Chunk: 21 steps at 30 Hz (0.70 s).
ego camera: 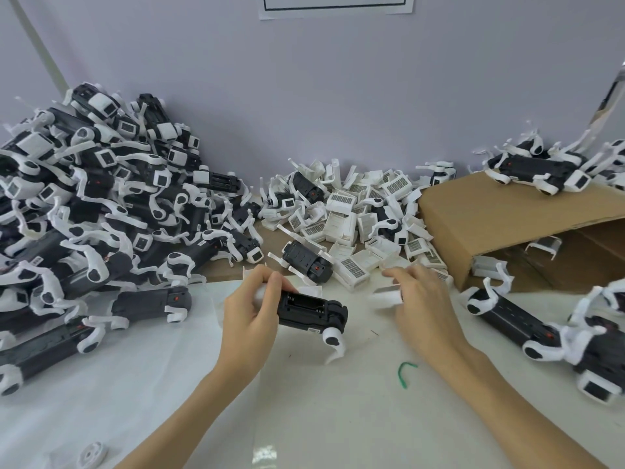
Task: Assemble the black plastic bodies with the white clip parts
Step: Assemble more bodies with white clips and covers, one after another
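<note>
Clearly the landmark is the cardboard box (490,221) at the right. Far left of it rises the pile of assembled units (84,204); just beside its left wall lies the heap of white clip parts (351,211). Nearer the viewer, the left hand (250,319) curls its fingers round a black body (309,311), open cavity upward. The right hand (426,309) pinches a blurred white clip (387,294). Best to square clip to cavity, then press evenly.

Pale lilac wall (304,96) behind white-covered table (169,384)
</note>
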Each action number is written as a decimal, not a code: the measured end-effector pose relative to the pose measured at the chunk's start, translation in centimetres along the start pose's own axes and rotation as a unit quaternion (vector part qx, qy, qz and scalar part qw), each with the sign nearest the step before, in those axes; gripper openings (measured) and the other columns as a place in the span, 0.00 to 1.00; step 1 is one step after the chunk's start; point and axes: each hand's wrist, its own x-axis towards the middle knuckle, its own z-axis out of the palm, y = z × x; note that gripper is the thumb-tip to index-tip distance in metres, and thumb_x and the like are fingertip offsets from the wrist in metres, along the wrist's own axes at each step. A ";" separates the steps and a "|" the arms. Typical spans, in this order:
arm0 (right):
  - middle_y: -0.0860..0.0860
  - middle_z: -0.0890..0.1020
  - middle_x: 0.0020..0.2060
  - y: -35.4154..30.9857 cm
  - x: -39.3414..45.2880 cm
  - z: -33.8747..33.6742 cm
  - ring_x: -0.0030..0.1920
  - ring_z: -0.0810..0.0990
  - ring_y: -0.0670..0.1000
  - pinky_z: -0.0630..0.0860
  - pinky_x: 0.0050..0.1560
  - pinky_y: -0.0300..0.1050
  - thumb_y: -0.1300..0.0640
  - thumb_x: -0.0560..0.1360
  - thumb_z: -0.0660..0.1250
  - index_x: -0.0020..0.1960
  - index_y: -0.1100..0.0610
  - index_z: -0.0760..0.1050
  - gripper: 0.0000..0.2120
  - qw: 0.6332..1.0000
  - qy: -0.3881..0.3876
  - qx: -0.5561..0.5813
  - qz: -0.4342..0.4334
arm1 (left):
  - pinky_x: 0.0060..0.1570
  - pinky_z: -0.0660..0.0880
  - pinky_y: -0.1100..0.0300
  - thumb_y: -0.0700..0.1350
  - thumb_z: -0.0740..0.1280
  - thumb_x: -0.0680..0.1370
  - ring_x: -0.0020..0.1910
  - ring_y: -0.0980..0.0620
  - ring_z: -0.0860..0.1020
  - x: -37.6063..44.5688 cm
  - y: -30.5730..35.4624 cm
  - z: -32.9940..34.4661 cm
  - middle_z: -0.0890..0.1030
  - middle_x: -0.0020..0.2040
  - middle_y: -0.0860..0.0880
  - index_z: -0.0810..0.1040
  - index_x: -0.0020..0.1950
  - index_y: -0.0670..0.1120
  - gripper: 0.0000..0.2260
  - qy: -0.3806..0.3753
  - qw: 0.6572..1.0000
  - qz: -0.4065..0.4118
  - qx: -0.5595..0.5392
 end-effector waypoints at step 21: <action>0.51 0.82 0.53 -3.1 6.4 1.0 0.47 0.80 0.50 0.72 0.48 0.45 0.43 0.75 0.76 0.65 0.58 0.77 0.25 0.992 -0.111 0.066 0.016 | 0.48 0.72 0.57 0.49 0.60 0.84 0.46 0.42 0.78 -0.4 -1.5 -0.3 0.81 0.41 0.43 0.80 0.43 0.45 0.15 0.018 0.998 -0.026 -0.058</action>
